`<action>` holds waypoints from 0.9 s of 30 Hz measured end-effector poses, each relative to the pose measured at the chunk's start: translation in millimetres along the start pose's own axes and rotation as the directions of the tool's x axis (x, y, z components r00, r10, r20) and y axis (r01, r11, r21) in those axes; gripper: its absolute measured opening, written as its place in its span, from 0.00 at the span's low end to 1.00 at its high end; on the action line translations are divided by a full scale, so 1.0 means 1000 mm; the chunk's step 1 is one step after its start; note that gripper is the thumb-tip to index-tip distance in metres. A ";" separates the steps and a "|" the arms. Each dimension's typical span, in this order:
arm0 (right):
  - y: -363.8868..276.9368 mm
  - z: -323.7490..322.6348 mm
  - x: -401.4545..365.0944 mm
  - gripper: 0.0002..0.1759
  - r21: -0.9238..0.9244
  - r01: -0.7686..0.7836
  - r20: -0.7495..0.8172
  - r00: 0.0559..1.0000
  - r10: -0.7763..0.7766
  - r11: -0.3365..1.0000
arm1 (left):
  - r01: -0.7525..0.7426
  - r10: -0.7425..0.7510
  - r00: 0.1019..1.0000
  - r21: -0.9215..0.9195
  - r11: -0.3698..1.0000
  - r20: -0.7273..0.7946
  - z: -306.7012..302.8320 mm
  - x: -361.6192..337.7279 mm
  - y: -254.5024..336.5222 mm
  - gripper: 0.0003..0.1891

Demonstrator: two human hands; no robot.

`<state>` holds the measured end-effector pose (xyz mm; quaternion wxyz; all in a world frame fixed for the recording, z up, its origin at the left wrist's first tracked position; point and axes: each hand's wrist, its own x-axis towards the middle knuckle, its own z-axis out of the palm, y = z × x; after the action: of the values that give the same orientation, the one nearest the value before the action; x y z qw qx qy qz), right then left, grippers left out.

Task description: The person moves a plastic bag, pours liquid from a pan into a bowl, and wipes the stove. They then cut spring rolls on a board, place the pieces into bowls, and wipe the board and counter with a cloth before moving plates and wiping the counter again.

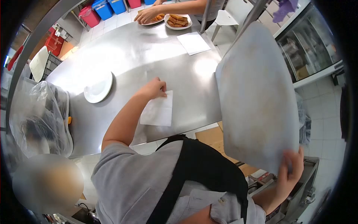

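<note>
My left hand [154, 89] rests at the top edge of a white paper sheet [158, 112] on the steel table [130, 72], its fingers curled down. To the right, my right hand [292, 164] grips the lower right edge of a large, whitish, stained board [259, 97], held tilted up beside the table's right end. A white plate [99, 88] lies left of my left hand. Farther off, another white sheet [193, 43] lies near the table's far right edge.
Across the table a person's hand [147, 15] is at a plate of food, next to a white dish of fried rolls [178, 21]. Plastic-covered items [44, 115] stand at the left edge. A white chair [233, 16] and a glass-door cabinet [307, 43] are beyond.
</note>
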<state>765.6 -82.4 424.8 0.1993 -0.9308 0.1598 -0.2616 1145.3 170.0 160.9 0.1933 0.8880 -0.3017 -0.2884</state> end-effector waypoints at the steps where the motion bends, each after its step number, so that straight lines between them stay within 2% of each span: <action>1: -0.004 0.001 0.003 0.16 0.046 -0.027 0.005 1.000 0.027 0.999 | -0.025 0.025 1.000 -0.007 1.000 0.015 0.002 -0.001 0.005 0.13; 2: -0.005 0.001 0.005 0.16 0.088 -0.051 0.010 0.999 0.051 0.995 | -0.010 0.010 1.000 0.007 1.000 0.028 0.003 -0.002 0.013 0.11; 5: -0.003 -0.001 0.009 0.17 0.057 0.006 0.034 0.999 -0.008 0.998 | -0.077 0.078 0.995 0.028 0.997 -0.057 0.012 0.017 0.035 0.09; 7: -0.009 0.002 0.009 0.17 0.079 -0.033 0.005 0.999 0.033 0.996 | -0.194 0.199 0.974 0.057 0.979 -0.105 0.015 0.038 0.056 0.06; 8: -0.010 0.001 0.008 0.17 0.082 -0.046 0.014 0.999 0.045 0.996 | -0.251 0.259 0.958 0.072 0.965 -0.124 0.016 0.051 0.067 0.05; 11: -0.012 0.004 0.003 0.16 0.066 -0.084 -0.022 0.996 0.085 0.994 | -0.364 0.411 0.903 0.286 0.886 -0.123 0.013 0.099 0.095 0.06; 14: -0.009 0.003 -0.007 0.15 0.006 -0.122 -0.060 0.991 0.122 0.993 | -0.483 0.545 0.829 0.334 0.809 -0.123 0.013 0.137 0.122 0.04; 18: -0.011 -0.002 -0.020 0.14 -0.011 -0.185 -0.083 0.979 0.184 0.983 | -0.556 0.642 0.746 0.366 0.747 -0.177 0.020 0.171 0.143 0.04; 21: -0.011 -0.005 -0.028 0.15 -0.050 -0.186 -0.094 0.979 0.181 0.981 | -0.532 0.611 0.764 0.333 0.779 -0.208 0.023 0.180 0.153 0.04; 24: -0.009 -0.003 -0.035 0.16 -0.037 -0.170 -0.102 0.981 0.166 0.985 | -0.537 0.621 0.741 0.330 0.776 -0.255 0.030 0.186 0.151 0.04; 27: -0.008 -0.004 -0.038 0.17 0.037 -0.195 -0.092 0.976 0.198 0.980 | -0.460 0.559 0.774 0.343 0.819 -0.298 0.031 0.179 0.153 0.04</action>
<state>734.2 -60.9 415.5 0.2290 -0.8940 0.2567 -0.2870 1177.4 -65.3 145.4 0.2065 0.8275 -0.5222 -0.0038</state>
